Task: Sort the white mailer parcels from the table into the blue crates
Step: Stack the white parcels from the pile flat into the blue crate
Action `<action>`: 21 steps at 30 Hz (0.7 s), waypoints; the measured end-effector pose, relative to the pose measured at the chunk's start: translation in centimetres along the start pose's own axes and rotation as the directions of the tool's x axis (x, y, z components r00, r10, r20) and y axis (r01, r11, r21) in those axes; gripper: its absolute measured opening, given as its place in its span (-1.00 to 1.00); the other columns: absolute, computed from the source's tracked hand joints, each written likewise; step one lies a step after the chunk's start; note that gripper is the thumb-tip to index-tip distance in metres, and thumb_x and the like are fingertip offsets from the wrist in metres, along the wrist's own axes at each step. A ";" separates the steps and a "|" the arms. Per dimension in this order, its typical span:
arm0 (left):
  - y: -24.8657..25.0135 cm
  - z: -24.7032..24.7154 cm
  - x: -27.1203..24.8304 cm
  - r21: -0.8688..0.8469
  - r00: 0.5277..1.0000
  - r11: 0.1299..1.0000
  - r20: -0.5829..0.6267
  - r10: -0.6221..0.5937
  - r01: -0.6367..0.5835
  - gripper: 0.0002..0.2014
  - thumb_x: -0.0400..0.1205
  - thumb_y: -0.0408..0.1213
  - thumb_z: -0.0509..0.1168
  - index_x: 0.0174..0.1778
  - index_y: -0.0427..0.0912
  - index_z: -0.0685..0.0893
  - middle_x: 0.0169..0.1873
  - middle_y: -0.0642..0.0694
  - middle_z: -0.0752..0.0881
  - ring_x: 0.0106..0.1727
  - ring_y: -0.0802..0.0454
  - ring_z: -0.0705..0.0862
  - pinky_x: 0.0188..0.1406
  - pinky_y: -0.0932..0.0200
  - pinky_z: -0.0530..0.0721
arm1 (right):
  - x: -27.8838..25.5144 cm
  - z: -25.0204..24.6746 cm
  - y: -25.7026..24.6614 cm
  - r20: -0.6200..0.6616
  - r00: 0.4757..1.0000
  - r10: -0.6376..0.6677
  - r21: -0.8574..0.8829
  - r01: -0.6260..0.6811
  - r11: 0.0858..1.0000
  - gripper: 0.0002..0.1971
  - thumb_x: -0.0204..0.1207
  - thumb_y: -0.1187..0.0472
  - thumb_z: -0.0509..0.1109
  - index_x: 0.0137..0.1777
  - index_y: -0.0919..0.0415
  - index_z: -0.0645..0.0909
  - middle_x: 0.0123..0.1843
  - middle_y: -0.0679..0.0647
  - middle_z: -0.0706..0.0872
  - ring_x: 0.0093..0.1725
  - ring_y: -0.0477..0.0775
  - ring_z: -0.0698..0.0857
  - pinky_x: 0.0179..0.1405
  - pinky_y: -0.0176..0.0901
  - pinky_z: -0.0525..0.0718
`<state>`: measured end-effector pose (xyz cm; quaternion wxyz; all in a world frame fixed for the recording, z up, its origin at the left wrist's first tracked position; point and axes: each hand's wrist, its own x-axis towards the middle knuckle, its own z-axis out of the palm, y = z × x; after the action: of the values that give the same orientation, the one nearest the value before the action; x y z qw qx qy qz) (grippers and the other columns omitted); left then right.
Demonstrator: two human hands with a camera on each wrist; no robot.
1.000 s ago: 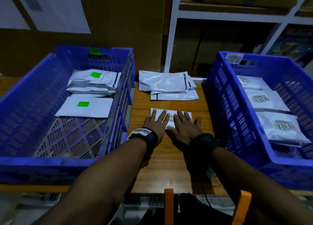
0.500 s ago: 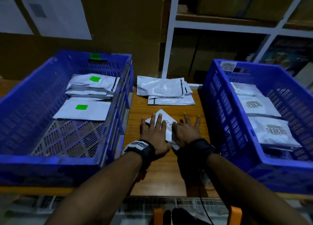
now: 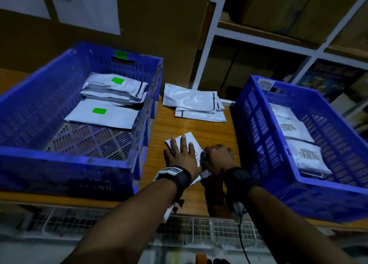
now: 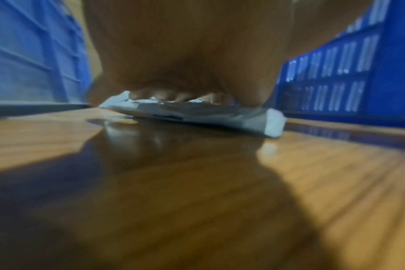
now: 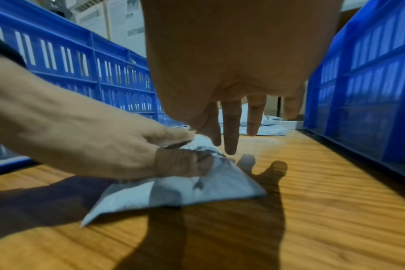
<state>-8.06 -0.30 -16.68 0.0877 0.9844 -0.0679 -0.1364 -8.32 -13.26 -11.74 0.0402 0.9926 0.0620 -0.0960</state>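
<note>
A white mailer [image 3: 189, 141] with a printed code label lies at an angle on the wooden table [image 3: 199, 130] between two blue crates. My left hand [image 3: 181, 154] lies flat on it, fingers straight and spread; in the right wrist view its thumb [image 5: 180, 162] presses the mailer [image 5: 197, 191] down. My right hand [image 3: 218, 157] hovers at the mailer's right edge. Its fingers [image 5: 229, 131] point straight down and hold nothing. The left wrist view shows the mailer [image 4: 197, 114] under my left fingertips [image 4: 160, 95].
The left crate [image 3: 69, 158] holds mailers with green stickers [image 3: 111, 88]. The right crate [image 3: 258, 124] holds mailers with code labels [image 3: 288, 128]. A pile of mailers [image 3: 191, 102] lies at the table's back. Shelving and cardboard stand behind.
The mailer has turned from square to diagonal and slid nearer to me. My right hand has lifted off it and now points its fingers down at its right edge.
</note>
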 end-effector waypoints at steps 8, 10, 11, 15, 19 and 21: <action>-1.1 -1.0 1.2 0.005 0.994 0.994 0.000 0.107 -0.107 0.00 0.65 0.37 0.10 0.76 -0.17 -0.22 0.70 -0.21 -0.42 0.66 -0.40 -0.45 0.65 -0.32 -0.13 | 1.3 -0.6 0.2 0.049 0.989 -0.139 -0.051 0.141 0.989 -0.46 0.63 0.01 0.31 0.59 0.02 0.32 0.65 0.06 0.33 0.69 0.28 0.06 0.54 0.46 0.09; -0.6 -1.3 1.0 -0.055 1.000 0.998 -0.022 -0.005 0.004 0.01 0.65 0.36 0.11 0.74 -0.22 -0.25 0.69 -0.25 -0.42 0.66 -0.45 -0.44 0.66 -0.32 -0.13 | 1.8 -0.5 0.1 0.058 0.993 -0.107 -0.013 0.108 0.994 -0.53 0.63 0.03 0.24 0.53 0.06 0.39 0.60 0.11 0.41 0.67 0.31 0.11 0.50 0.46 0.12; -0.3 -1.0 1.3 -0.118 0.996 0.990 -0.013 -0.085 0.083 -0.03 0.68 0.31 0.10 0.74 -0.23 -0.25 0.69 -0.26 -0.42 0.66 -0.46 -0.41 0.66 -0.32 -0.12 | 2.1 -0.4 0.1 0.078 0.992 -0.095 0.012 0.094 0.995 -0.56 0.63 0.03 0.21 0.49 0.08 0.42 0.57 0.14 0.44 0.66 0.32 0.12 0.49 0.47 0.12; 0.1 -0.7 1.9 -0.319 0.983 0.930 0.034 -0.182 0.183 -0.34 0.77 -0.17 0.08 0.76 -0.17 -0.03 0.72 -0.25 -0.31 0.71 -0.41 -0.25 0.68 -0.28 0.03 | 2.9 0.0 -0.7 0.177 0.971 -0.161 0.073 0.150 0.986 -0.57 0.66 -0.04 0.12 0.43 0.16 0.43 0.57 0.24 0.43 0.70 0.34 0.03 0.50 0.55 0.00; -0.5 -0.9 1.3 -0.535 0.982 0.845 -0.169 -0.088 -0.016 -0.43 0.72 -0.53 0.11 0.70 -0.27 0.25 0.75 -0.24 -0.09 0.72 -0.27 0.09 0.62 -0.06 0.28 | 3.3 0.2 -0.9 0.220 0.959 -0.181 0.149 0.150 0.977 -0.51 0.70 -0.10 0.02 0.46 0.19 0.40 0.63 0.20 0.33 0.72 0.33 -0.11 0.53 0.58 -0.13; -0.8 -1.1 1.4 -0.643 0.964 0.764 -0.229 -0.131 -0.049 -0.44 0.72 -0.55 0.11 0.68 -0.25 0.31 0.76 -0.18 -0.06 0.69 -0.20 0.23 0.49 -0.02 0.46 | 3.3 0.3 -0.9 0.228 0.958 -0.175 0.158 0.141 0.977 -0.46 0.69 -0.14 0.02 0.54 0.17 0.35 0.68 0.15 0.26 0.72 0.33 -0.17 0.54 0.56 -0.17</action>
<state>-6.29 0.47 -16.14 0.4250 0.9048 0.0170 -0.0227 -5.25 -12.04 -12.74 -0.0304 0.9658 0.1289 -0.2229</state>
